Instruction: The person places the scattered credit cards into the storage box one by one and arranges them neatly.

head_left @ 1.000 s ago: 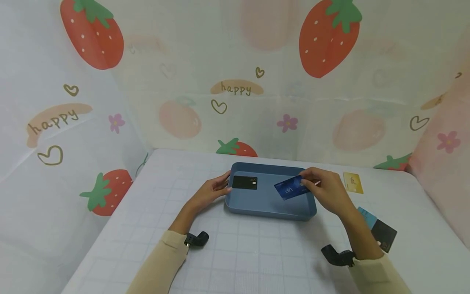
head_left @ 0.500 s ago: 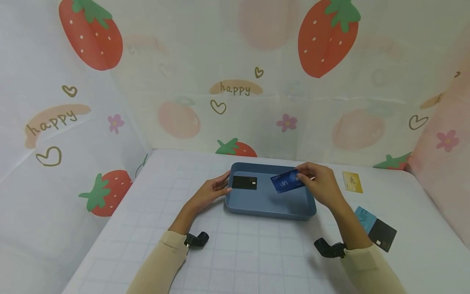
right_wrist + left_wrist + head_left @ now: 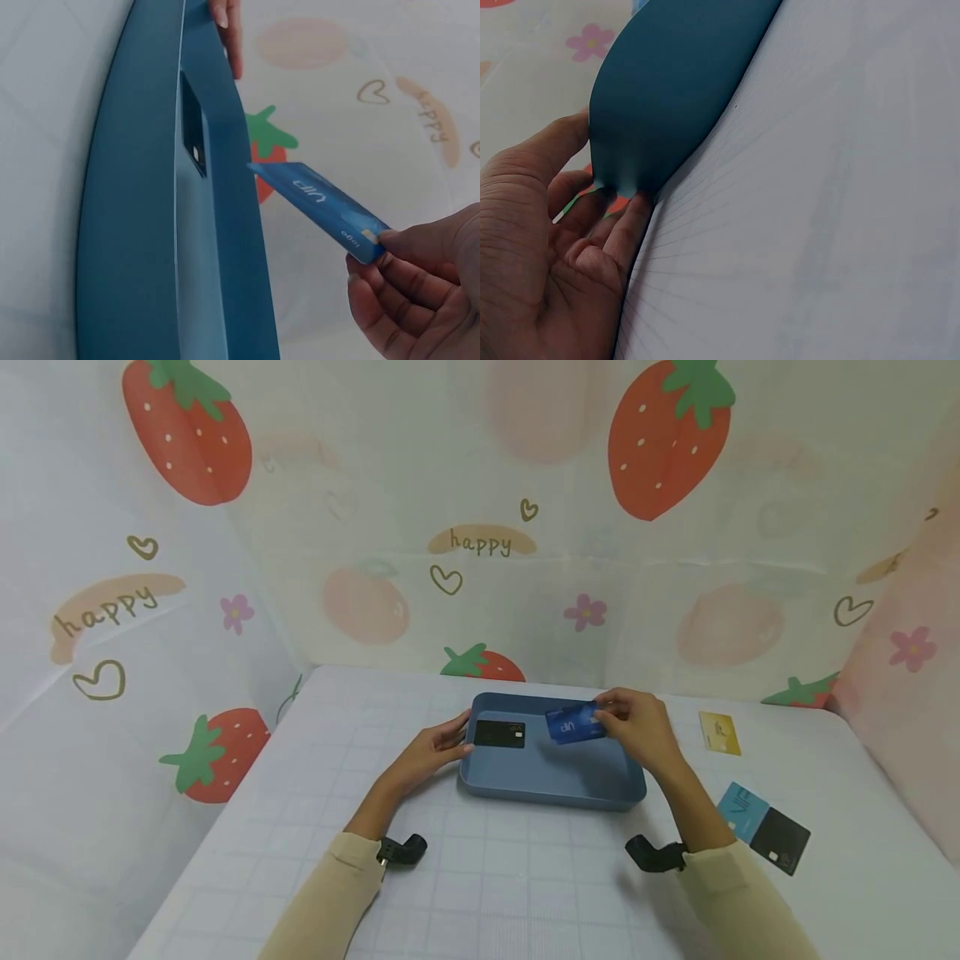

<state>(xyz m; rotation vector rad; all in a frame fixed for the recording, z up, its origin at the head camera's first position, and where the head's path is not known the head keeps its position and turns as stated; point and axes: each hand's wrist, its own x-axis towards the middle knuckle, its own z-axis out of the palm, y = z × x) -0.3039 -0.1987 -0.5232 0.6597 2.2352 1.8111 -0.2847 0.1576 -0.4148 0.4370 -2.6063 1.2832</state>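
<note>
Reading clock off tray (image 3: 555, 795) centre in head view, twelve at far wall. Pinching blue card (image 3: 573, 725) in right hand (image 3: 637, 727) by its three o'clock end: thumb on printed face next to chip, fingers bent underneath. Holding it tilted, lifted clear of tray floor, above the one o'clock area. Gripping tray at nine with left hand (image 3: 431, 752), partly open around end wall, thumb on near side, fingers bent around toward ten. Can't tell from left wrist view how far fingertips reach under the base. Got black card (image 3: 501, 733) flat on tray floor between nine and ten, just across the wall from left thumb. Out on table (image 3: 487, 889), seeing yellow card (image 3: 721, 732) at three, beyond right hand; then teal card (image 3: 742, 810) between three and four, meeting dark card (image 3: 782, 841) along one edge.
</note>
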